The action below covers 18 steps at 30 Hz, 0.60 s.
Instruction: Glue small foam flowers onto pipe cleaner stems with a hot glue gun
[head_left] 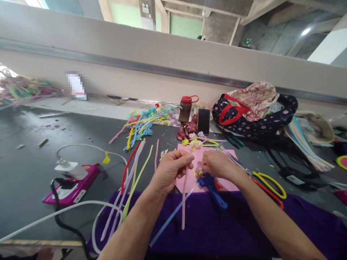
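Observation:
My left hand (175, 168) pinches a pink pipe cleaner stem (183, 206) that hangs down past the fingers. At its top, above the thumb, sits a cluster of small pale flowers (195, 144). Just to the right, my right hand (217, 164) is closed over a pink sheet (182, 183), its fingertips turned down and away; whatever they hold is hidden. Small yellow pieces (197, 173) lie on the sheet between the hands. Below the right hand rests a blue glue gun (213, 189) with a long translucent glue stick (169, 219) reaching out to the left.
Scissors (267, 186) lie beside my right forearm. Loose pipe cleaners (135, 173) are at left, near a power strip (78, 186) with cables. Behind stand finished-looking stems (146, 124), a bottle (185, 110), a phone (203, 121) and a dotted bag (252, 124). Purple cloth (238, 227) covers the front.

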{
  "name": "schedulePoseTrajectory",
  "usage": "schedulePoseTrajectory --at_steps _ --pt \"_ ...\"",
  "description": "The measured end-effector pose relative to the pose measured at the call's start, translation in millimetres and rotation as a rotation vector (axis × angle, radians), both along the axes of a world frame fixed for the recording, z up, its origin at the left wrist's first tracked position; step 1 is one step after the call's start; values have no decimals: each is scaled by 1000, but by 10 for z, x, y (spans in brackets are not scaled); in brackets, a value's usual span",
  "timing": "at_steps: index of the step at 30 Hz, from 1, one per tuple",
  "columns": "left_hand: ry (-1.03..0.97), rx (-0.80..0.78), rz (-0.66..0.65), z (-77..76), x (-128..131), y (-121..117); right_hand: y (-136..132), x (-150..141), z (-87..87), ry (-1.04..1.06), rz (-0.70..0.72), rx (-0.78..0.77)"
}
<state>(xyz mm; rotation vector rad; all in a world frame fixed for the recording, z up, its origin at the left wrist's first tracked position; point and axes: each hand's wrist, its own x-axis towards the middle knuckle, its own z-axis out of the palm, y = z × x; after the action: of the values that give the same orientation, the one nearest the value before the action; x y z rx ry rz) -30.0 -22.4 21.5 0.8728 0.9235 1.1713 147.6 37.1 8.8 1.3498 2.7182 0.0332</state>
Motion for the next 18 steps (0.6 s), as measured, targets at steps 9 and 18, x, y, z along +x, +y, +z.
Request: schedulePoseTrajectory --at_steps 9,18 --pt "18 51 128 56 -120 6 32 -173 71 53 116 -59" --pt "64 80 255 118 -234 27 -11 -153 -7 -10 117 -131"
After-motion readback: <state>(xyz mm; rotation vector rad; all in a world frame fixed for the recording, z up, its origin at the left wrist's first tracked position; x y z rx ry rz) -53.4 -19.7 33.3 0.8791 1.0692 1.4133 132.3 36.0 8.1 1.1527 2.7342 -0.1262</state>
